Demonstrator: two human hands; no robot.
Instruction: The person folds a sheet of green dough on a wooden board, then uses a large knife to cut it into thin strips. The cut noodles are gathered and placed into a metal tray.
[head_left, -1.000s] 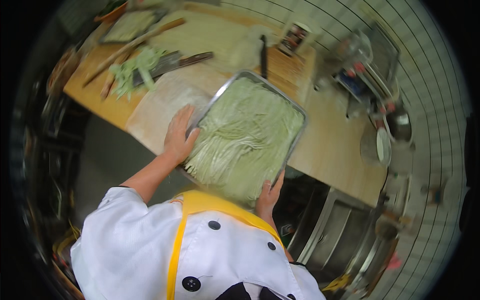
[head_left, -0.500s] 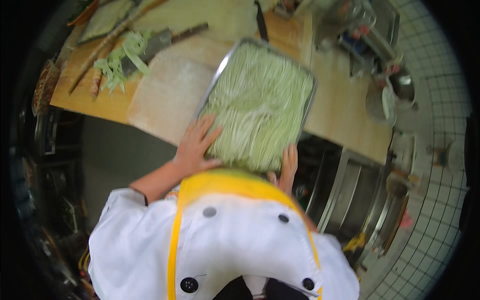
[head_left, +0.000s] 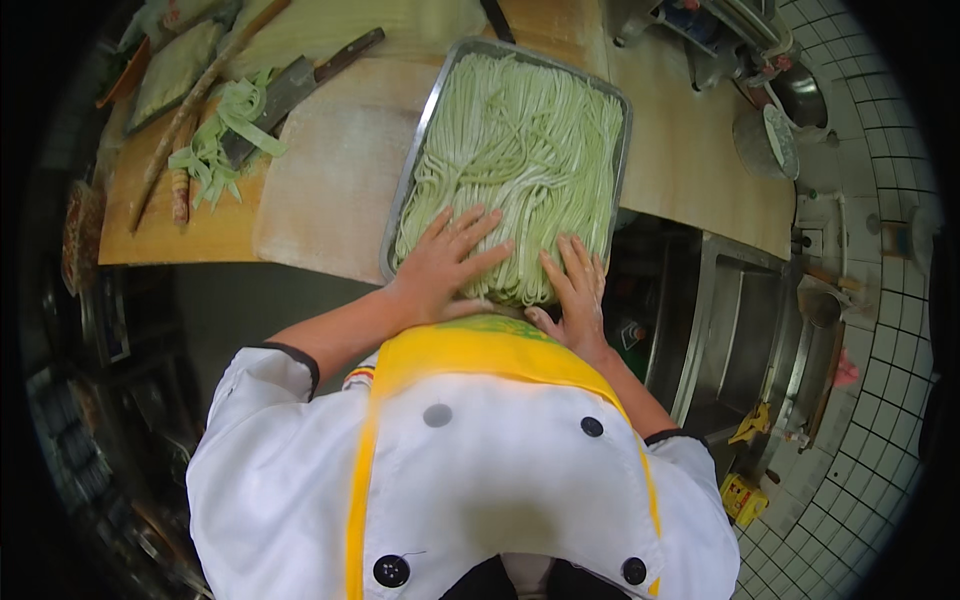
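A rectangular metal tray [head_left: 414,185] full of long, pale green noodles [head_left: 530,150] sits at the table's front edge, close against my yellow-trimmed apron. My left hand [head_left: 445,262] lies on the noodles at the tray's near left, its fingers spread and pointing away from me. At the near right, my right hand [head_left: 578,295] rests on the noodles too, with fingers stretched out and thumb apart. Neither hand grips anything. The tray's near rim is hidden by my hands and the apron.
Left of the tray lies a floured board [head_left: 340,170]. Beyond it are a cleaver [head_left: 285,95], green dough scraps [head_left: 225,140] and long rolling pins [head_left: 165,165]. A metal pot [head_left: 765,145] stands at the right end; a steel sink unit [head_left: 735,330] is below right.
My left hand has moved from the tray's left edge inward onto the noodles. My right hand has come inward from the right rim onto them. The view has shifted slightly.
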